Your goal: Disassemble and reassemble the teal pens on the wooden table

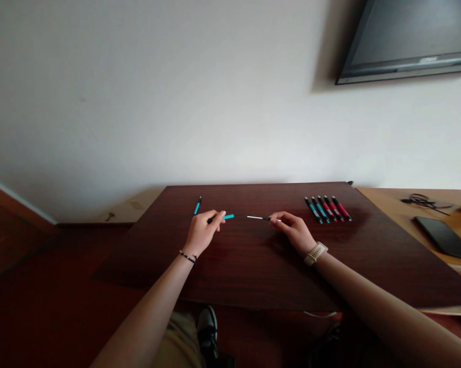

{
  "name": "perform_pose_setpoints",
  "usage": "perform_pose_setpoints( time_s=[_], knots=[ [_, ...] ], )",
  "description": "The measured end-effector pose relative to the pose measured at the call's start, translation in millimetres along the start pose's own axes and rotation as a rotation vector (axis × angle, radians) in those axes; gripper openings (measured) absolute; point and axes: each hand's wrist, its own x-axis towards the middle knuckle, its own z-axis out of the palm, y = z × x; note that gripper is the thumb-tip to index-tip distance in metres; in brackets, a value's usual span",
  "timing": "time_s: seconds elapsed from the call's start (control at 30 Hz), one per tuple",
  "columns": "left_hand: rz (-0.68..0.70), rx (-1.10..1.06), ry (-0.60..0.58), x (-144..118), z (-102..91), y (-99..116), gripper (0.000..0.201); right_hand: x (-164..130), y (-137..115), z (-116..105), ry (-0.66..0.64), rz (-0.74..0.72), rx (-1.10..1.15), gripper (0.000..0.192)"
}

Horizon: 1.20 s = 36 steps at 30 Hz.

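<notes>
Your left hand (202, 231) pinches a turquoise pen barrel (226, 217); your right hand (294, 228) pinches a thin white refill (258, 218), above the dark counter (253, 271), five pens (328, 208) nearby.

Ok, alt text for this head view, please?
Over a dark wooden table, the left hand holds a turquoise pen barrel and the right hand a thin white refill. Five pens lie in a row at right, another pen at left.
</notes>
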Motion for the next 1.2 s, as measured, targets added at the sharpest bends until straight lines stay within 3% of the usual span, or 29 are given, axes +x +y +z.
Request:
perform_pose_setpoints(
  time_s=[0.33, 0.6, 1.2],
  knots=[
    [0.086, 0.012, -0.018, -11.8, -23.4, -19.5, 0.029, -0.2, -0.4, 0.7, 0.005, 0.011, -0.019, 0.040],
    [0.236, 0.145, -0.217, -22.4, -14.5, -18.5, 0.019, 0.9, 3.0, 0.1, -0.001, 0.009, -0.036, 0.042],
    [0.262, 0.234, -0.234, -25.1, -9.1, -14.5, 0.012, 1.3, -1.3, 4.2, -0.064, -0.002, -0.133, 0.036]
  ],
)
